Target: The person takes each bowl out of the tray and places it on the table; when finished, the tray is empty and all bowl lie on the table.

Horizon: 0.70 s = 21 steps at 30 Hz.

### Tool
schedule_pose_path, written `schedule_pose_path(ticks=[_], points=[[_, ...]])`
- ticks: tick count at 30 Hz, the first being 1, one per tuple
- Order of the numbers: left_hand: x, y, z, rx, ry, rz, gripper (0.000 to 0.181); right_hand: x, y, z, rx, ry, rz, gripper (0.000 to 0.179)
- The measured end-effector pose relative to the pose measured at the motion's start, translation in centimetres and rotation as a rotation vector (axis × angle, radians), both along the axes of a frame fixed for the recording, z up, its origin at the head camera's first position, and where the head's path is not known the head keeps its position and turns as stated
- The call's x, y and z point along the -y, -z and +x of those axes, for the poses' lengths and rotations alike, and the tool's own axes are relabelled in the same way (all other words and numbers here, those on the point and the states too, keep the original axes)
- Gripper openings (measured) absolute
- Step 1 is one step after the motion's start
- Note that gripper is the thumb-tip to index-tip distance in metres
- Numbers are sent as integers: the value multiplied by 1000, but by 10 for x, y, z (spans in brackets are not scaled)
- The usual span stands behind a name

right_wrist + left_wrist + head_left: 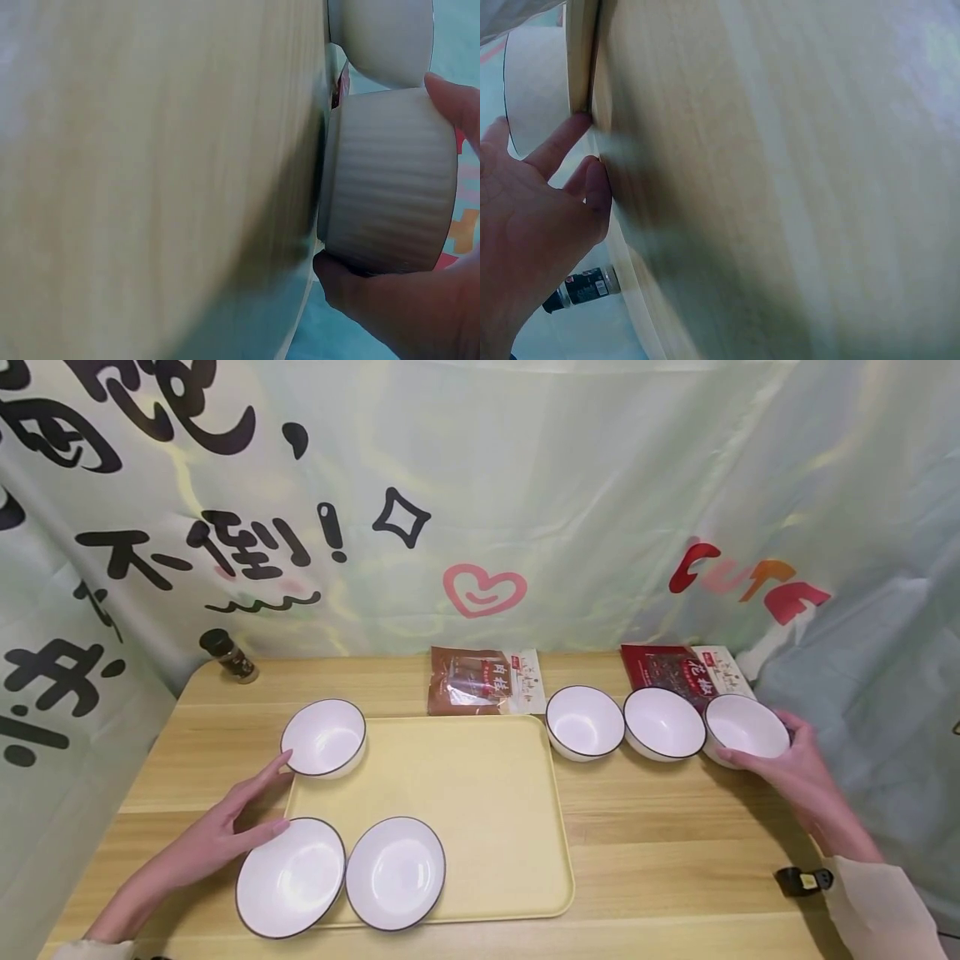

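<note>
While my right hand [806,781] grasped the rightmost bowl [747,727], thumb on its near side and fingers round its right, my left hand [217,835] was released, fingers spread, beside the yellow tray [498,818]. One left fingertip met the far-left bowl [324,737]; the thumb met the rim of the near-left bowl [291,878]. Both bowls overlapped the tray's left corners. Just right of the near one sat another white bowl [396,874], over the tray's near edge. The held bowl ended a row of three: middle bowl [663,722] beside it, then the row's left bowl [585,720] by the tray's far right corner. Behind, on the table [667,868]: brown packet [480,681], dark red packet [667,670]. Far left, a black-capped jar [231,658]. Near my right wrist, a small black object [802,882].
</note>
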<state>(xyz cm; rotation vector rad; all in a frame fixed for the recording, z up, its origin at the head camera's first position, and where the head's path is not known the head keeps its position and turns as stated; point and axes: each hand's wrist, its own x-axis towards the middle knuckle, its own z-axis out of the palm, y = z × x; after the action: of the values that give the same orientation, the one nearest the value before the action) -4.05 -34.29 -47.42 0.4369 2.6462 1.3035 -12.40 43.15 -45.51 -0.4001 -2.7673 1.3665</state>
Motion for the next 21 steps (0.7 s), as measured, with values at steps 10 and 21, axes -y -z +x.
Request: schedule_pose_path(ticks=[10,21], points=[[-1,-3,1,-7,-1,4,92,-2,0,-1,45,-18,-16,116],[-2,-4,0,-2,6,10,91,-4,-7,1,41,-63,-95,112]])
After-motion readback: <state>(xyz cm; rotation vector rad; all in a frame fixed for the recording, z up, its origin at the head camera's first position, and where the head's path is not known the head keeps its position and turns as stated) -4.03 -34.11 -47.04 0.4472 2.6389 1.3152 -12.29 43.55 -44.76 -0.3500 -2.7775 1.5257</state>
